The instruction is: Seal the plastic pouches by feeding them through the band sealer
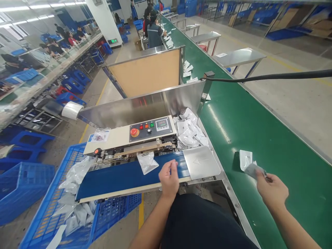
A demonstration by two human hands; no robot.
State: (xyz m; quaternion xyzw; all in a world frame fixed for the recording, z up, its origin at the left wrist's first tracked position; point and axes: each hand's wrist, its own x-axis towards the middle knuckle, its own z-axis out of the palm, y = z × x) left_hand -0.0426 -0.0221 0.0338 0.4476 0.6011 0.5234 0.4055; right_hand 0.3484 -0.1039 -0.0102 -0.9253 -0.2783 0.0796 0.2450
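My left hand (169,178) is over the blue belt (111,180) of a band sealing machine, its fingers curled together and no object showing in them. Just left of it, a white pouch (147,162) lies on that belt with its top edge at the sealing strip. Out over the green conveyor (261,135), my right hand (272,189) pinches a small silvery pouch (252,170). A second white pouch (245,159) lies on the conveyor, partly overlapped by the held one.
White pouches (190,129) are heaped beside the control panel (151,129). Below the belt's left end, a blue crate (100,221) holds several filled pouches. A steel partition (145,103) stands behind the machine. A black cable (272,76) crosses above the conveyor. People sit farther along it.
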